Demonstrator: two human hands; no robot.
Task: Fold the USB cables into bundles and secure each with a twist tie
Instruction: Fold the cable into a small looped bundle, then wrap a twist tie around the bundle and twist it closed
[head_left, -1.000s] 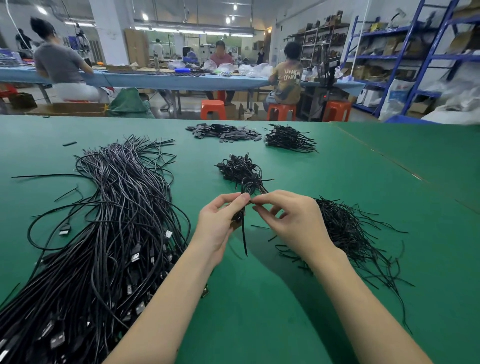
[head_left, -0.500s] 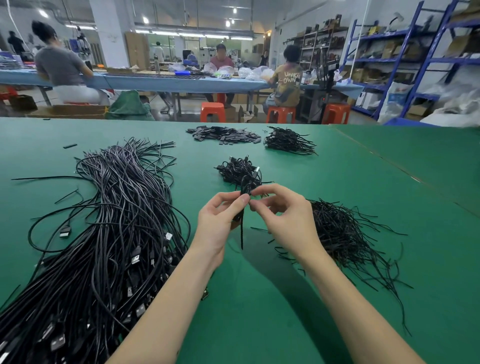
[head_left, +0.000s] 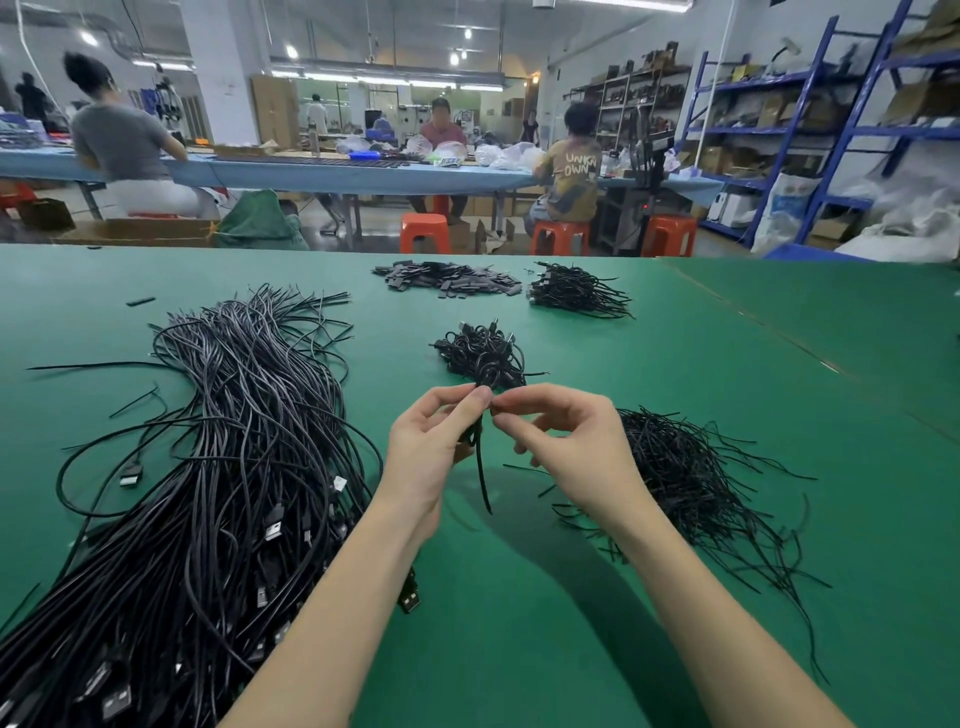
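The left hand's (head_left: 431, 447) grip is clamped on a folded cable bundle (head_left: 477, 452) above the tabletop (head_left: 519, 623); the right hand's (head_left: 576, 447) fingertips pinch the twist tie at its top. Loose cables (head_left: 218, 467) lie left, finished bundles (head_left: 483, 356) just beyond the hands, twist ties (head_left: 685, 478) right.

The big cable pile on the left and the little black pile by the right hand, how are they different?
The cable pile has long, thick cables with plugs on the ends; the twist tie pile has short, thin strands without plugs. The cable pile is far bigger. Both are black and lie loose on the green table.
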